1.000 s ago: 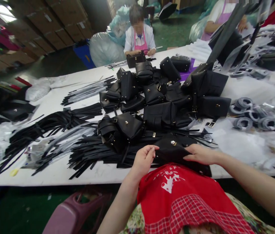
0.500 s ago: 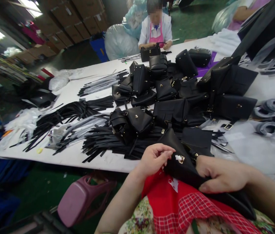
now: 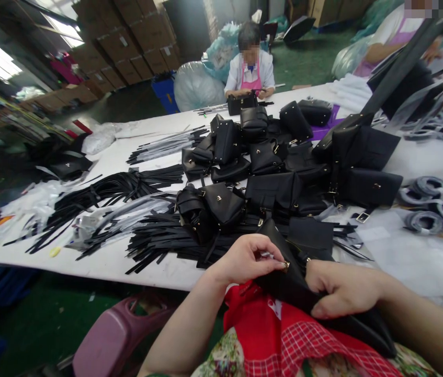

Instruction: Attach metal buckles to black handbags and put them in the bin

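A black handbag (image 3: 290,287) lies tilted across my lap, against a red apron. My left hand (image 3: 247,257) pinches with thumb and forefinger at the small gold clasp (image 3: 286,266) on its front. Whether a bit of white film is between those fingertips is hard to make out. My right hand (image 3: 341,288) grips the bag from the right, with fingers tucked into its opening, out of sight, and the thumb outside. Just beyond my hands, a black flap (image 3: 310,233) and a bundle of black straps (image 3: 166,238) lie on the white table (image 3: 150,272).
Several finished-looking black bags (image 3: 260,152) are heaped mid-table. Rolled grey strips (image 3: 425,222) lie at the right, clear plastic wrap (image 3: 99,140) at the left. A pink stool (image 3: 101,340) stands by the near edge. Across the table sits a co-worker (image 3: 250,70) handling a bag.
My left fingers have closed onto the clasp, where a white scrap showed before. My right hand keeps its grip on the bag. The view has tilted up slightly.
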Motion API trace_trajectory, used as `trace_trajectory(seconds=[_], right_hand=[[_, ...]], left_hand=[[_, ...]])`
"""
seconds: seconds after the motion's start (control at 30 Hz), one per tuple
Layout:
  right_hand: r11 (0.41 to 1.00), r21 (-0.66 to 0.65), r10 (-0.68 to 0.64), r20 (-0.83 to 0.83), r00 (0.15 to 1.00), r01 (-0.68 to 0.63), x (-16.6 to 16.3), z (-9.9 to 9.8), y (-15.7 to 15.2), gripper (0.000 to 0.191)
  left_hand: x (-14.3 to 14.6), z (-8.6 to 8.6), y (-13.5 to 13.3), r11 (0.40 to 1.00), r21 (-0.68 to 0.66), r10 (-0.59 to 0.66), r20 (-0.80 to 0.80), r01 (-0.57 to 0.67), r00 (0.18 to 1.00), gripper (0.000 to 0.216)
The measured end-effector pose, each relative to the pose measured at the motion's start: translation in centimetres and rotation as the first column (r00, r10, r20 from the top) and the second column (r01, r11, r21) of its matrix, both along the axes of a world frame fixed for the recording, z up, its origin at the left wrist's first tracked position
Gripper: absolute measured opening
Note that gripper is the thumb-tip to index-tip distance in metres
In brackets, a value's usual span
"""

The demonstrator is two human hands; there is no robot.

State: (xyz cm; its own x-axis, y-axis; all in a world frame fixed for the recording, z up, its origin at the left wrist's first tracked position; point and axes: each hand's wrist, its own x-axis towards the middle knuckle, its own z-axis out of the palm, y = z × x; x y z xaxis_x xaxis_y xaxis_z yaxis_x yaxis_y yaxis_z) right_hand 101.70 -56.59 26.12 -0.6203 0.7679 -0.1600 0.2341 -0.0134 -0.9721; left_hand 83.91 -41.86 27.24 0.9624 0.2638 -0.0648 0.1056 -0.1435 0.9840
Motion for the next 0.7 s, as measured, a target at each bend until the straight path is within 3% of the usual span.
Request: trace_trajectory(seconds=[0.17, 0.27, 0.33, 0.43, 0.47, 0.53, 0.63, 0.7], right_hand=[[0.991, -0.129, -0.046, -0.058, 0.997, 0.038, 0.4, -1.0, -0.4, 0.040], [0.931, -0.350, -0.165, -0.143, 0.976, 0.106, 0.9, -2.5, -1.0, 0.043], [0.819, -0.510, -0.408, -0.195, 0.892, 0.263, 1.6, -3.8, -1.2, 0.038], [0.551, -0.624, -0.792, -0.182, 0.583, 0.553, 3.4, -5.4, -1.2, 0.017], [0.474, -0.629, -0.861, -0.184, 0.474, 0.616, 4.0, -5.8, -1.1, 0.014], [0.395, -0.643, -0.915, -0.212, 0.343, 0.656, 4.9, -6.2, -0.9, 0.015], [0.402, -0.698, -0.911, -0.241, 0.334, 0.593, 5.0, -6.4, -0.8, 0.021], [0.430, -0.728, -0.893, -0.256, 0.371, 0.534, 4.3, -6.5, -0.7, 0.026]], left_hand=[[0.1, -0.6, -0.2, 0.998, 0.030, 0.063, 0.002, -0.063, 0.998, 0.018], [-0.4, -0.8, -0.2, 0.993, -0.115, 0.012, -0.039, -0.016, 0.999, 0.025], [-1.1, -1.0, 0.0, 0.966, -0.256, 0.028, -0.027, -0.034, 0.999, 0.028], [-2.0, -1.5, 0.3, 0.902, -0.390, 0.192, -0.016, -0.183, 0.981, 0.028], [-2.2, -1.8, 0.3, 0.887, -0.403, 0.235, -0.023, -0.225, 0.972, 0.027], [-2.2, -2.2, -0.1, 0.884, -0.393, 0.255, -0.046, -0.253, 0.966, 0.026], [-1.6, -2.4, -1.5, 0.933, -0.299, 0.186, -0.082, -0.202, 0.979, 0.020], [-0.7, -2.0, -2.7, 0.984, -0.100, 0.143, -0.045, -0.147, 0.989, 0.019]])
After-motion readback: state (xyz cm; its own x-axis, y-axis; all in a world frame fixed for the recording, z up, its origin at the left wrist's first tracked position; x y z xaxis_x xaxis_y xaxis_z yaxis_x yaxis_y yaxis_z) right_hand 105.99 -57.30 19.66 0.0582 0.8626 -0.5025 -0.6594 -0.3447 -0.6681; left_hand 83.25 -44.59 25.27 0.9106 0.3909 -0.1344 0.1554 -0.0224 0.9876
